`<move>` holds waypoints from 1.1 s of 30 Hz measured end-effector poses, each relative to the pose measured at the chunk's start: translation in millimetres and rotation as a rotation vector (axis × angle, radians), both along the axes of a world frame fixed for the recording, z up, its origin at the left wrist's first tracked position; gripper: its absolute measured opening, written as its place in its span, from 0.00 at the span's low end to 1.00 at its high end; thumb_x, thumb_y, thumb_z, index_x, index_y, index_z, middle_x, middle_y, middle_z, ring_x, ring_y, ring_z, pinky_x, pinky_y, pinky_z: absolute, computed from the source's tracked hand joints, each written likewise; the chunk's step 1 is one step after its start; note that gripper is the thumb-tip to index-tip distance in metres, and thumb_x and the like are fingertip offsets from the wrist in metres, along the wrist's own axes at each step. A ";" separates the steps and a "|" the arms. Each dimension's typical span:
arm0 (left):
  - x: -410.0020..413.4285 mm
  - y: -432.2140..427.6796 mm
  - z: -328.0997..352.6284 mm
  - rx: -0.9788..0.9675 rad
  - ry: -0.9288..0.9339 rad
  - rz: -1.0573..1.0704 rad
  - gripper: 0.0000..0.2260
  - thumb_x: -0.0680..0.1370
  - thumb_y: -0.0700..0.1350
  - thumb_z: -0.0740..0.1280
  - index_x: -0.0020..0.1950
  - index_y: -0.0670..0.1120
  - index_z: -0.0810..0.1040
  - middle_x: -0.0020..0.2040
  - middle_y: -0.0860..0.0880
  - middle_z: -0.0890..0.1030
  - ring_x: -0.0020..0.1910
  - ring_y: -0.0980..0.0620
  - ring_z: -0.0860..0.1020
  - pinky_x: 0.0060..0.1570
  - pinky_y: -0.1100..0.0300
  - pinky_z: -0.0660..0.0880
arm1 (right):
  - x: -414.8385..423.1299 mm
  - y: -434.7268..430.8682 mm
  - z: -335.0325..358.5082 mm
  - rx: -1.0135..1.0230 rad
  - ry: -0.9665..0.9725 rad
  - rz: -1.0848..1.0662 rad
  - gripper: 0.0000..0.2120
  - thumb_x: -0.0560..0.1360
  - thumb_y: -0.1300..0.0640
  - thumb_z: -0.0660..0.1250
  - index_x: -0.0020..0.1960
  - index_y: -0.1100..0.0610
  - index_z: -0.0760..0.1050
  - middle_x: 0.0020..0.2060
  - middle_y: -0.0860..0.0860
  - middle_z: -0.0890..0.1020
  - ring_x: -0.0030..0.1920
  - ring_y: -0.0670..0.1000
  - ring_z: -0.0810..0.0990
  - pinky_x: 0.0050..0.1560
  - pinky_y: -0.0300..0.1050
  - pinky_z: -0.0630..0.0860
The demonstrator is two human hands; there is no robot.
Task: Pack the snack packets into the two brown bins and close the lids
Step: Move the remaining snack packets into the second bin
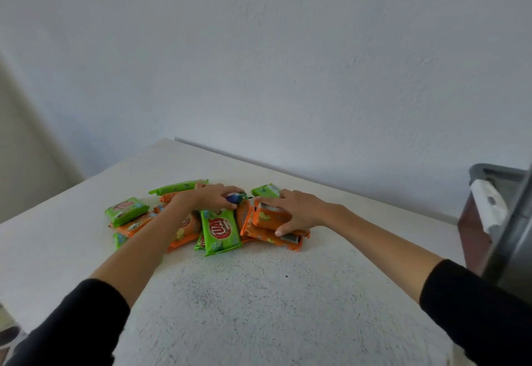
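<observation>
A heap of several green and orange snack packets lies on the white table (259, 293). A green packet with a red logo (221, 232) faces me at the front of the heap. My left hand (211, 196) lies over the top of the pile, fingers curled round a blue-wrapped packet (234, 198). My right hand (290, 209) grips an orange packet (269, 217) on the heap's right side, thumb at its near edge. Another orange packet (273, 237) lies beneath it. One brown bin (472, 227) shows at the right edge, its grey lid raised.
The bin at the right has a white latch (489, 207) on its side. A pale wall rises behind the table's far edge. At the left the table ends, with floor visible below in the bottom left corner.
</observation>
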State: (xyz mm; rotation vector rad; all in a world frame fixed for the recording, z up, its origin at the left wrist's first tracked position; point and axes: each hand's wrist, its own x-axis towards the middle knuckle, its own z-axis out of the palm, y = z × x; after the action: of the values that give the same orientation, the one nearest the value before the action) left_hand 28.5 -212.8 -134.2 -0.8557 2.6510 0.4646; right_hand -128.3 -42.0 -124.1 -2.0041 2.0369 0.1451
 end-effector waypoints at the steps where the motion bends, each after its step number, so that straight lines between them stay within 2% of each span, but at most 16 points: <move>1: 1.7 -1.6 3.8 0.058 0.014 -0.015 0.22 0.80 0.51 0.60 0.73 0.55 0.59 0.71 0.44 0.67 0.68 0.45 0.66 0.66 0.52 0.61 | -2.0 1.7 0.9 0.020 0.000 0.015 0.40 0.73 0.44 0.67 0.75 0.41 0.44 0.66 0.58 0.65 0.64 0.58 0.67 0.59 0.49 0.67; 3: 3.7 -1.2 8.4 0.104 0.053 -0.023 0.24 0.78 0.49 0.63 0.73 0.54 0.61 0.70 0.44 0.67 0.67 0.46 0.67 0.63 0.54 0.65 | -5.2 3.9 2.0 0.045 0.000 0.045 0.41 0.73 0.45 0.68 0.75 0.40 0.43 0.65 0.59 0.66 0.63 0.58 0.68 0.60 0.49 0.67; 6: 4.4 -1.8 12.3 0.101 0.054 -0.013 0.28 0.75 0.51 0.68 0.72 0.54 0.60 0.67 0.43 0.69 0.62 0.47 0.70 0.61 0.55 0.66 | -6.7 5.0 1.2 0.028 -0.031 0.071 0.40 0.73 0.47 0.68 0.75 0.40 0.47 0.62 0.59 0.68 0.60 0.57 0.69 0.57 0.47 0.66; 9: 5.6 -10.7 23.1 0.189 -0.090 0.011 0.30 0.74 0.47 0.69 0.72 0.55 0.59 0.69 0.44 0.67 0.65 0.46 0.69 0.64 0.53 0.67 | -6.4 7.8 1.9 -0.010 -0.078 0.093 0.39 0.73 0.49 0.69 0.75 0.42 0.50 0.61 0.59 0.70 0.59 0.56 0.69 0.52 0.42 0.63; 12: 4.5 -15.9 32.7 0.216 -0.184 0.028 0.32 0.74 0.47 0.70 0.73 0.56 0.58 0.70 0.45 0.68 0.68 0.44 0.67 0.67 0.49 0.66 | -7.7 9.8 2.6 -0.030 -0.112 0.090 0.38 0.73 0.49 0.69 0.76 0.44 0.51 0.62 0.58 0.70 0.59 0.56 0.70 0.51 0.41 0.62; 16: 8.4 -12.6 25.6 0.118 -0.055 0.041 0.31 0.71 0.52 0.72 0.70 0.59 0.63 0.65 0.46 0.73 0.61 0.47 0.72 0.63 0.52 0.69 | -8.9 10.8 0.0 -0.043 -0.142 0.030 0.38 0.72 0.47 0.70 0.75 0.43 0.53 0.62 0.57 0.70 0.61 0.56 0.70 0.55 0.42 0.63; 21: 18.5 -6.0 20.6 0.024 0.116 0.024 0.32 0.68 0.52 0.74 0.70 0.57 0.65 0.62 0.47 0.75 0.54 0.51 0.72 0.59 0.55 0.70 | -5.7 12.3 2.7 -0.076 -0.244 -0.094 0.37 0.69 0.49 0.73 0.73 0.45 0.60 0.64 0.55 0.71 0.64 0.54 0.68 0.56 0.41 0.63; 28: 12.1 21.6 52.1 -0.028 0.309 -0.049 0.32 0.67 0.50 0.77 0.68 0.55 0.68 0.59 0.46 0.77 0.50 0.52 0.75 0.53 0.59 0.71 | -8.0 29.6 27.5 -0.157 -0.107 -0.230 0.35 0.68 0.50 0.73 0.71 0.44 0.62 0.62 0.53 0.73 0.61 0.53 0.71 0.52 0.42 0.69; 33: -12.4 62.5 90.7 -0.045 0.332 -0.169 0.32 0.66 0.49 0.77 0.67 0.56 0.69 0.58 0.47 0.77 0.49 0.52 0.76 0.44 0.67 0.72 | -24.2 83.6 71.9 -0.276 -0.008 -0.390 0.34 0.68 0.47 0.72 0.70 0.41 0.63 0.61 0.52 0.73 0.59 0.52 0.72 0.47 0.43 0.69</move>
State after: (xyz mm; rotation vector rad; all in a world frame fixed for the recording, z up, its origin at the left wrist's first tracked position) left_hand 16.1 -150.3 -43.5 -0.6021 3.0153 0.5466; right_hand -152.5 41.6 -52.2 -1.6924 2.5082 -0.2355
